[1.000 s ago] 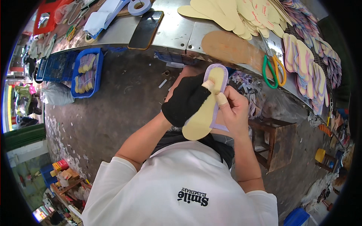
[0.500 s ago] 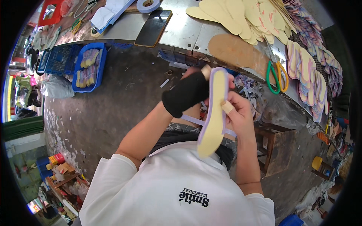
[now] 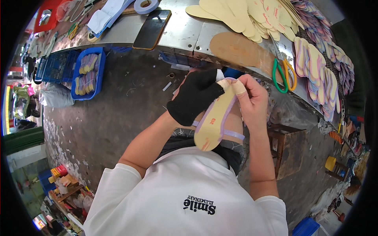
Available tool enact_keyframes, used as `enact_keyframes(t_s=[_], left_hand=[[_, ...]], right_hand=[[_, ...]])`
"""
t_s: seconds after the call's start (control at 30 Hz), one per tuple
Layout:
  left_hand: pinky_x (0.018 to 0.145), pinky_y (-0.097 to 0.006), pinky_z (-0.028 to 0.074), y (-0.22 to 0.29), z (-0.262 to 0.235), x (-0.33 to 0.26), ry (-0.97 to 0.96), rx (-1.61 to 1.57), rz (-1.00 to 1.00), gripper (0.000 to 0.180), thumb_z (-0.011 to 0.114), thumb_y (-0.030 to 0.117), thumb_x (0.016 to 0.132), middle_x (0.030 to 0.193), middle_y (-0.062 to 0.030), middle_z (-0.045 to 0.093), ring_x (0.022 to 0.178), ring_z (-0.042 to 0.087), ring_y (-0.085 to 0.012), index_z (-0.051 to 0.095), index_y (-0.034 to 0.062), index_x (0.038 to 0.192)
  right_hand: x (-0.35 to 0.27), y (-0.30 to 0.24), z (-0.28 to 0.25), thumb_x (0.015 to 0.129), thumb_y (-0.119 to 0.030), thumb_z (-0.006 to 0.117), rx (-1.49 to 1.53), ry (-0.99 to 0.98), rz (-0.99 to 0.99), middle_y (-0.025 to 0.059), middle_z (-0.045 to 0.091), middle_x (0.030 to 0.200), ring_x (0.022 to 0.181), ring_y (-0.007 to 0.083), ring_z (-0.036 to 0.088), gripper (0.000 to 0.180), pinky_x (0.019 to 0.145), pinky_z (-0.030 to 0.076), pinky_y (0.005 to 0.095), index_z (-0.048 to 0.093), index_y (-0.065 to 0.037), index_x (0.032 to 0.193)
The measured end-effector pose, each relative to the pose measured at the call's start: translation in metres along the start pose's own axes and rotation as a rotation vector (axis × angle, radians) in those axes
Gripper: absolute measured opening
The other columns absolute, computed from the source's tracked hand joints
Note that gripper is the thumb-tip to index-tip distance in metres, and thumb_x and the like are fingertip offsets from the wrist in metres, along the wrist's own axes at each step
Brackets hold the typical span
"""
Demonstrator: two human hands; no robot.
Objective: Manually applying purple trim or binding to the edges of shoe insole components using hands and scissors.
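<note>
A cream insole (image 3: 212,122) with red print and a lilac binding strip along its edge hangs slanted before my lap. Its upper end is pinched by both hands. My left hand (image 3: 197,94), in a black fingerless glove with a wrapped thumb, holds it from the left, fingers partly hidden behind. From the right, my right hand (image 3: 255,98) grips the same end, its taped thumb close beside the left one. Part of the insole's lower edge shows no lilac. A loose lilac strip (image 3: 234,135) runs across my thighs behind the insole.
On the metal-topped bench (image 3: 181,31) ahead lie a phone (image 3: 152,29), a tape roll (image 3: 145,5), cream insole blanks (image 3: 236,15), scissors (image 3: 284,76) and bound insoles (image 3: 315,67). A blue basket (image 3: 89,74) of insoles stands left; a wooden stool (image 3: 289,153) stands right.
The insole has turned, its lower end swinging left and upward, and red print now shows. My right hand has moved up to the top end, where both thumbs meet. The view has shifted slightly.
</note>
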State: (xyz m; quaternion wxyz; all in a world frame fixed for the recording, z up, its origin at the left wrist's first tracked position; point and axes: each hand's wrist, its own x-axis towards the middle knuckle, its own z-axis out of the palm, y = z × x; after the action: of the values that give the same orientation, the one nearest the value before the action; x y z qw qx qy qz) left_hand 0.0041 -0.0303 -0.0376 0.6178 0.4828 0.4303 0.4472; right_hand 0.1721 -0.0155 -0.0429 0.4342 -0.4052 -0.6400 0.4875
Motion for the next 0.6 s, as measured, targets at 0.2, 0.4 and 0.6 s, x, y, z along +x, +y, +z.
enact_keyframes(t_s=[0.2, 0.4, 0.6], left_hand=[[0.059, -0.026, 0.043, -0.026, -0.008, 0.012, -0.017, -0.078, -0.016, 0.032, 0.065, 0.027, 0.078, 0.071, -0.0072, 0.059, 0.061, 0.051, -0.0100, 0.059, -0.0015, 0.091], [0.073, -0.030, 0.047, -0.040, -0.022, 0.010, -0.174, 0.056, -0.038, 0.050, 0.077, 0.026, 0.063, 0.087, -0.0132, 0.062, 0.081, 0.057, -0.0144, 0.056, -0.0045, 0.097], [0.070, -0.028, 0.050, -0.029, -0.053, 0.026, 0.016, 0.036, -0.261, 0.041, 0.063, 0.024, 0.083, 0.095, -0.0078, 0.062, 0.079, 0.060, -0.0130, 0.057, -0.0004, 0.115]], right_hand=[[-0.002, 0.010, -0.007, 0.091, -0.015, 0.056, 0.418, -0.051, 0.203, -0.0038, 0.053, 0.071, 0.063, 0.0005, 0.044, 0.015, 0.056, 0.034, 0.0159, 0.058, -0.002, 0.086], [0.017, 0.029, -0.018, 0.087, -0.010, 0.059, 0.107, -0.006, 0.065, -0.0001, 0.060, 0.080, 0.072, 0.0064, 0.053, 0.011, 0.064, 0.043, 0.0198, 0.061, -0.001, 0.093], [0.048, 0.026, -0.118, 0.073, -0.013, 0.063, -1.104, 0.293, -0.014, 0.0149, 0.054, 0.099, 0.095, 0.0316, 0.052, 0.038, 0.084, 0.042, 0.0398, 0.053, -0.002, 0.108]])
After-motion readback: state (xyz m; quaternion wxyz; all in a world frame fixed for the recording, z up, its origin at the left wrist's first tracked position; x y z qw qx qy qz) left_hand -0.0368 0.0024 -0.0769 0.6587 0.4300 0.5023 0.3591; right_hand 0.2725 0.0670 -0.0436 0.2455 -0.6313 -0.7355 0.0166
